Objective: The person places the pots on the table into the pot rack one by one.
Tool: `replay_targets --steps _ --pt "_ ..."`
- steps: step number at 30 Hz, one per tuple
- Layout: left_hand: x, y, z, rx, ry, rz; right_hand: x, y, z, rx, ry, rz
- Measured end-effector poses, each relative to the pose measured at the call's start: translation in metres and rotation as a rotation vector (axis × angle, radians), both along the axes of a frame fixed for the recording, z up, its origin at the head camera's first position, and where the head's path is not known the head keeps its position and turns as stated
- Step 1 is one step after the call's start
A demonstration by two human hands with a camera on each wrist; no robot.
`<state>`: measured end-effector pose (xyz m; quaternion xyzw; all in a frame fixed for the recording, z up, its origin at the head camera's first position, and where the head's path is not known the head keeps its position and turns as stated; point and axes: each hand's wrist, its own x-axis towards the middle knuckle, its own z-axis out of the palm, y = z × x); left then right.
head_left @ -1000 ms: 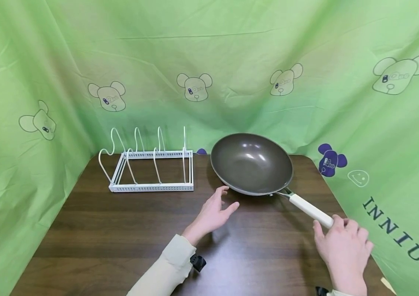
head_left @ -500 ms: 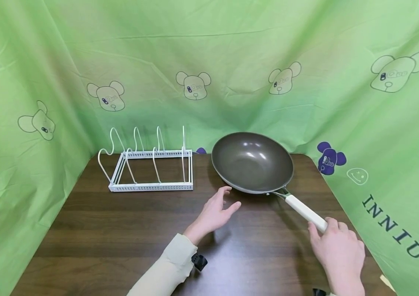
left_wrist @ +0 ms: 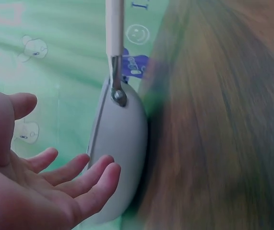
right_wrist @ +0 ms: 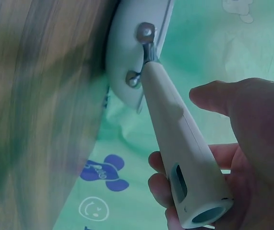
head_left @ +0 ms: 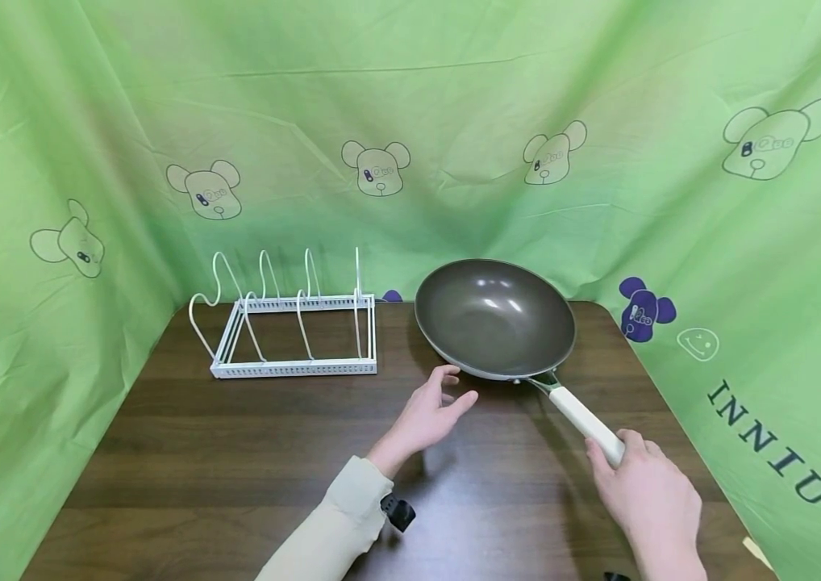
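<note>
Handle (head_left: 588, 424) and right hand (head_left: 653, 496) have swung clockwise together since the earlier frame, the free end nearing the pan's (head_left: 490, 323) five o'clock; the pan's dark round body has hardly shifted. Pan located on the wooden surface (head_left: 236, 460), towards its far edge, between one and two o'clock from the surface's centre, interior facing upward. Right hand: fingers curled round the handle's end, thumb raised clear of it in the right wrist view. Left hand (head_left: 425, 415): palm free, fingers spread and slightly bent, thumb apart, just beside the rim at the pan's seven o'clock; contact cannot be determined. Hands well apart from each other. White wire rack (head_left: 294, 369) stands at the pan's nine o'clock, not touching it. Metal bracket (left_wrist: 117, 91) joins handle to pan. Green curtain (head_left: 454, 105), printed with animal heads, hangs at twelve o'clock behind both.
</note>
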<state>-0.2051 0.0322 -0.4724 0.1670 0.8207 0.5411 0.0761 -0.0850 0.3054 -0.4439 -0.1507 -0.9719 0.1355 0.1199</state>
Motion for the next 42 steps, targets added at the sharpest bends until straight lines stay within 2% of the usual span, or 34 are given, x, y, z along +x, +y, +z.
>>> replay_targets --steps 9,18,25,31,36,42 --pt "-0.003 0.008 0.003 0.168 -0.161 -0.010 0.005 -0.015 0.004 -0.035 -0.039 0.027" --pt "-0.002 0.017 0.004 0.277 -0.266 -0.025 0.010 -0.033 0.007 -0.067 -0.066 0.067" --pt "0.000 0.026 0.005 0.359 -0.420 -0.034 0.009 -0.045 0.010 -0.127 -0.121 0.105" --pt "0.000 0.035 0.004 0.387 -0.461 -0.008 0.009 -0.053 0.012 -0.164 -0.134 0.129" --pt "-0.001 0.044 0.001 0.451 -0.497 0.026 0.011 -0.060 0.012 -0.196 -0.130 0.142" --pt "0.000 0.054 0.003 0.531 -0.589 0.005 0.010 -0.067 0.013 -0.252 -0.150 0.154"
